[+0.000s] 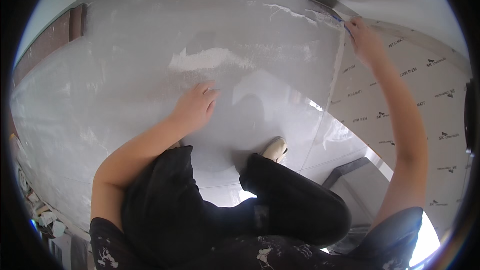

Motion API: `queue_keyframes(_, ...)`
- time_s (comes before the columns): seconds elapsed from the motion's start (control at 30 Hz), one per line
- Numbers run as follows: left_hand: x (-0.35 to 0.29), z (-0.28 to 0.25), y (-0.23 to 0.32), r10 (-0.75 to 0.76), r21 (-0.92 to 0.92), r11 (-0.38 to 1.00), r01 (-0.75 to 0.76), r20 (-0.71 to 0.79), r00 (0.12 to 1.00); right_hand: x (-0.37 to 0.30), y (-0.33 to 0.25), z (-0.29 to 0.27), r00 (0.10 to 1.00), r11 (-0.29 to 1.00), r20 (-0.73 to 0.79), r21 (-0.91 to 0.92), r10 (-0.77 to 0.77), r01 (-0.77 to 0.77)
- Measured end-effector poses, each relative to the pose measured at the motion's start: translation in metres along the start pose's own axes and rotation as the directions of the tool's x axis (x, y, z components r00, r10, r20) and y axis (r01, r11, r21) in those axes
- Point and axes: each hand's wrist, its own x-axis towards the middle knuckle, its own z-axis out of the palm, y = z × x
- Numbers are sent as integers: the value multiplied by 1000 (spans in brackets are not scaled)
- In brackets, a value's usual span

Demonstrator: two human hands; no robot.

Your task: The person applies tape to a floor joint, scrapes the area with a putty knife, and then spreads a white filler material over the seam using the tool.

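Observation:
At the far right, where the grey floor meets the wall, my right hand is closed around a wide scraper with some blue on its grip. Its dark, broad blade lies along the foot of the wall. White dust and crumbs lie beside the blade. My left hand hovers over or rests on the floor in front of my knees; contact is hard to tell. Its fingers are loosely bent and apart, with nothing in them. A white powdery patch lies just beyond it.
Film-covered panel or sheeting with printed marks runs along the right. A reddish-brown board stands at the far left. Clutter sits at the lower left edge. My light shoe is on the floor, and a dark angled frame lies right of my knee.

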Motion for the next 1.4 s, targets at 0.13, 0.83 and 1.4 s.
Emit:
queue_keyframes(0.13, 3, -3, -3, 17, 3, 1000, -17, -53, 998, -25, 34, 12, 998, 998, -24, -1, -58, 58)
queue_keyframes(0.83, -1, 0, -8, 13, -21, 1000, -14, -52, 999, -41, 82, 26, 999, 999, -41, 35, 18, -17)
queue_keyframes(1.4, -3, 1, -8, 5, -34, 999, -5, -15, 1000, -23, 89, 20, 998, 998, -21, 8, 63, -62)
